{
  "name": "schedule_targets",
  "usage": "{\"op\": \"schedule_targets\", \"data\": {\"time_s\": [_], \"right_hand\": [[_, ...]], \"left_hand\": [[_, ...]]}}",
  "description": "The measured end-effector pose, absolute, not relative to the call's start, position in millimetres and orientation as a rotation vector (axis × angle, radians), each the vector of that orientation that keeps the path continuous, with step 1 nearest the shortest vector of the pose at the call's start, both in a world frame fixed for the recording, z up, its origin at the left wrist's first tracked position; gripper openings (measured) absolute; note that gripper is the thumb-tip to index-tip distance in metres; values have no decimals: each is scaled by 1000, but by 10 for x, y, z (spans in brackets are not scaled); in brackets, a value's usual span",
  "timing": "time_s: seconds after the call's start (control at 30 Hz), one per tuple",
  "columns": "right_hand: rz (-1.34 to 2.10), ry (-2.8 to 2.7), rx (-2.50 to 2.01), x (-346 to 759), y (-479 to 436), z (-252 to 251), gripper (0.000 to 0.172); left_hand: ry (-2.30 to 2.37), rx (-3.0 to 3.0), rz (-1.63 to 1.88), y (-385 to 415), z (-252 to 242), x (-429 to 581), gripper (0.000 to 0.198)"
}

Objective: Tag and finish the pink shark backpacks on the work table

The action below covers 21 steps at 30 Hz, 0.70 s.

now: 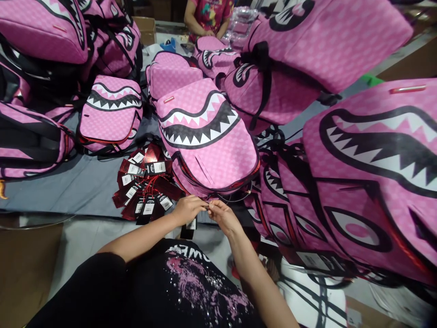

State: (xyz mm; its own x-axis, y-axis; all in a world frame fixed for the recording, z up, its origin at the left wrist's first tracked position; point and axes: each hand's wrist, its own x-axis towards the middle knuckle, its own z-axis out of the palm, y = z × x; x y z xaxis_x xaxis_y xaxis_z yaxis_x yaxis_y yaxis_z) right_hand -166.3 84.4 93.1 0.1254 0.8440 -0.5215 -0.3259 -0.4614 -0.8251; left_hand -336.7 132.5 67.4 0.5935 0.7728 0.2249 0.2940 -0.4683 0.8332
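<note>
My left hand (189, 210) and my right hand (222, 216) meet at the table's front edge, both closed in a pinch. Between their fingertips is a thin cord-like piece, mostly hidden by the fingers. Just under them hangs a black hang tag (191, 224) with a white label. Right above my hands lies a pink checked backpack (208, 157) with a printed shark mouth, its bottom toward me. A thin wire loop (235, 199) sticks out by its lower right corner. To the left of my left hand is a pile of red and black hang tags (146, 182) with barcode labels.
More pink backpacks stand in a row (344, 191) on the right and are heaped (105, 45) at the left. A smaller pink bag (112, 111) lies left of the middle one. Across the grey-covered table (82, 187) stands another person (209, 18).
</note>
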Motion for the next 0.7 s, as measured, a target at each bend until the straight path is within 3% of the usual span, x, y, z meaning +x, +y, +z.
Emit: {"op": "schedule_targets", "data": {"time_s": [0.17,0.7], "right_hand": [[1468,-538,-1450,-1688,874,832,43],[1209,-545,-1532,-1823,869,605,42]], "left_hand": [[904,1848,778,1319,638,-3272,9],[1108,1892,505,1341,700,-3257,20]]}}
